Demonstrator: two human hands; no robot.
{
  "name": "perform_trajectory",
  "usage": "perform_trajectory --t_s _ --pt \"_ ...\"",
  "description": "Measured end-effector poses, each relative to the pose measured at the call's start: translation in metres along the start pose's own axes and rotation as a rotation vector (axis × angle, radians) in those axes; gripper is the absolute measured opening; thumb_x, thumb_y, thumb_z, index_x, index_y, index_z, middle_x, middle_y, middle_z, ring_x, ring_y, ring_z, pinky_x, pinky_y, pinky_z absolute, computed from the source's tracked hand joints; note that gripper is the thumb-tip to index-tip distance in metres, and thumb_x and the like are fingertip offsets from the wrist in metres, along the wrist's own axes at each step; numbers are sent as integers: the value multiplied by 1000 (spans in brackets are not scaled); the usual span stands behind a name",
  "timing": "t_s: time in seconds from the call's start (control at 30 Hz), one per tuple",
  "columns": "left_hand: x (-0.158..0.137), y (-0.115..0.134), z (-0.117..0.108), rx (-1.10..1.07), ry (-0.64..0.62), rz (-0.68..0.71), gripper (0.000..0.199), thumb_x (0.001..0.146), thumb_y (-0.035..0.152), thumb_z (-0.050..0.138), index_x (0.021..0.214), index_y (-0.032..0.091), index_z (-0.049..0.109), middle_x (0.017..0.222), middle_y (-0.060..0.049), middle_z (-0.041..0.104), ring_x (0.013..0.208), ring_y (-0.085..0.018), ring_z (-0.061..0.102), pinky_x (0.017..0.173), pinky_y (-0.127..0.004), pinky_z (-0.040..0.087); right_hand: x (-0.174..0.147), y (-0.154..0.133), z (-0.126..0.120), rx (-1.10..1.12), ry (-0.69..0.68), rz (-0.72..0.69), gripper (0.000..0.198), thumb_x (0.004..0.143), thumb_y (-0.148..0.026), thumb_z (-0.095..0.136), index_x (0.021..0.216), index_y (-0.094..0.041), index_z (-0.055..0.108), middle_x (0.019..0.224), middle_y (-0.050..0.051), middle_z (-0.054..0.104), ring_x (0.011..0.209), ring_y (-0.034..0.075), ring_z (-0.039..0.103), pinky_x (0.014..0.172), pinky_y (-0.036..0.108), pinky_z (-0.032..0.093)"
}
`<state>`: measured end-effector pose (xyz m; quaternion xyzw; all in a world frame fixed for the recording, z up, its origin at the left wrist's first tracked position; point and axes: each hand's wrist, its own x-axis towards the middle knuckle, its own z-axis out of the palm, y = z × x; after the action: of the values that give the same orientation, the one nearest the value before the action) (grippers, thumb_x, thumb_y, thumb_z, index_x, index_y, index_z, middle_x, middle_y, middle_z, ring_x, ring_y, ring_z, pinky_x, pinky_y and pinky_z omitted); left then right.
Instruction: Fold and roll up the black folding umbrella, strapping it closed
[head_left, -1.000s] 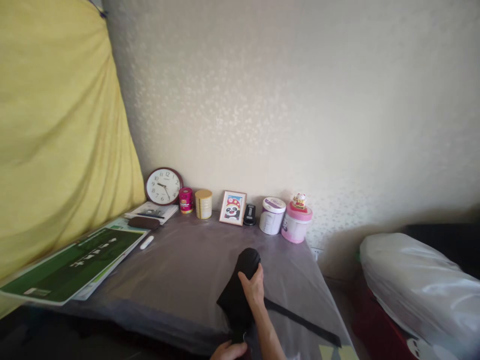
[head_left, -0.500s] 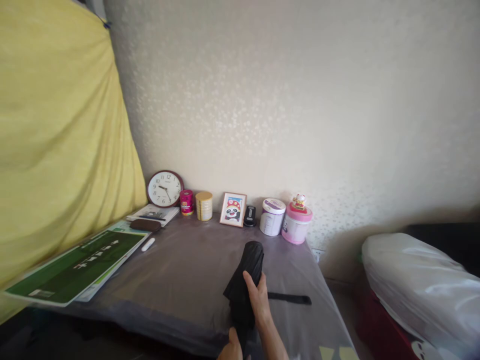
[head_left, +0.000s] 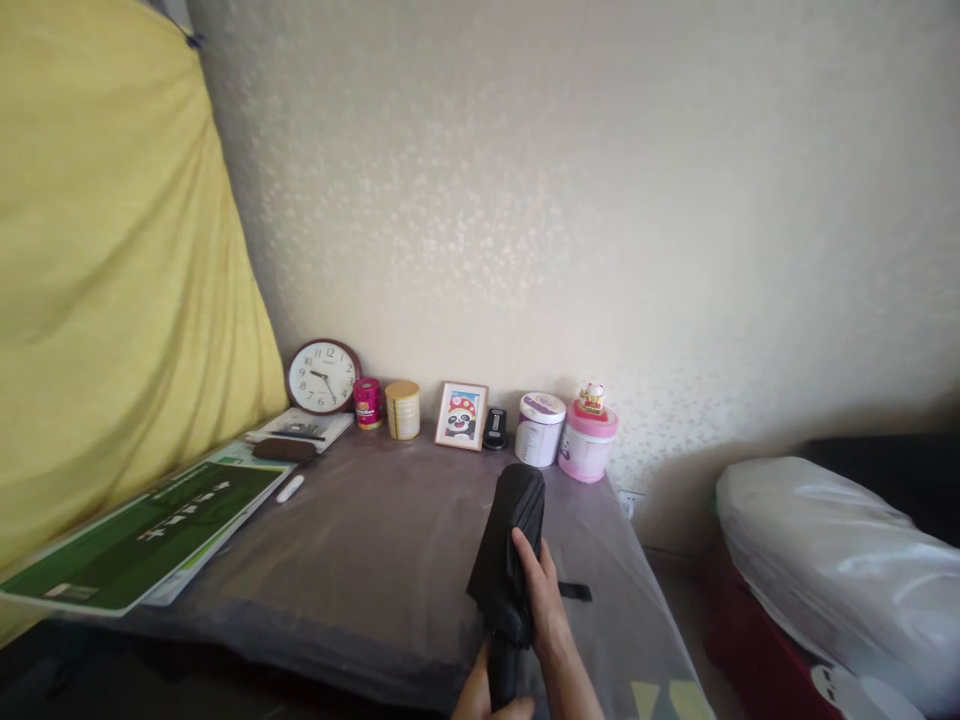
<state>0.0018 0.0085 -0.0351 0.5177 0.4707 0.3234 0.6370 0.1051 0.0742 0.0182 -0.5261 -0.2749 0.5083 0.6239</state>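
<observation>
A folded black umbrella is held up over the near part of the table, its top pointing away from me. My right hand is closed around the right side of the folded canopy, thumb on the upper face. Below it, my left hand grips the dark handle at the bottom edge of the view, partly cut off. A black strap sticks out to the right from behind my right hand.
Along the wall stand a clock, a pink can, a yellow tin, a framed panda picture, a black object and two tubs. Green printed sheets lie left. A plastic-covered bundle is at right.
The umbrella and both hands have shifted slightly right. The handle shows more below the canopy, and less of the strap sticks out. My view has turned slightly.
</observation>
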Motion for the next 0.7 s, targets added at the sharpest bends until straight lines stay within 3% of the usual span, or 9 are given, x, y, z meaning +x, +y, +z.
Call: perform_trajectory --t_s 0.07,0.2,0.33,0.43,0.57,0.7 --pt "4 -6 -1 224 80 19 64 66 29 61 124 14 40 99 -10 66 99 -23 61 85 -29 44 0 3 0 -29 45 -61 72 61 -52 69 123 -20 53 105 3 68 98 24 62 79 29 51" --pt "8 -15 -7 607 145 -72 69 73 23 50 135 7 25 96 -14 68 93 -24 64 79 -29 46 0 9 2 -73 119 -91 74 60 -50 70 124 -19 51 111 4 65 105 25 58 84 28 49" --pt "9 -17 -10 754 138 -40 76 75 21 46 140 6 8 96 -13 69 88 -23 66 74 -27 46 -1 11 3 -66 129 -44 73 63 -53 67 124 -18 49 110 4 66 102 24 60 83 28 50" --pt "8 -15 -10 781 105 -17 78 76 23 45 140 3 5 101 -16 67 91 -24 65 76 -29 46 -2 11 1 -9 104 -21 69 65 -54 65 122 -18 51 105 4 68 97 24 62 82 29 50" --pt "1 -2 -8 601 52 42 76 72 30 51 137 8 17 105 -16 64 94 -25 63 77 -29 45 -5 9 -5 104 53 58 65 67 -55 63 120 -20 54 105 3 68 96 24 63 77 32 53" --pt "-9 20 -5 27 -130 38 55 67 33 53 119 16 42 87 -4 64 66 -15 60 60 -24 44 -10 7 -8 220 24 168 65 68 -60 59 114 -14 60 99 7 70 94 26 64 72 35 54"
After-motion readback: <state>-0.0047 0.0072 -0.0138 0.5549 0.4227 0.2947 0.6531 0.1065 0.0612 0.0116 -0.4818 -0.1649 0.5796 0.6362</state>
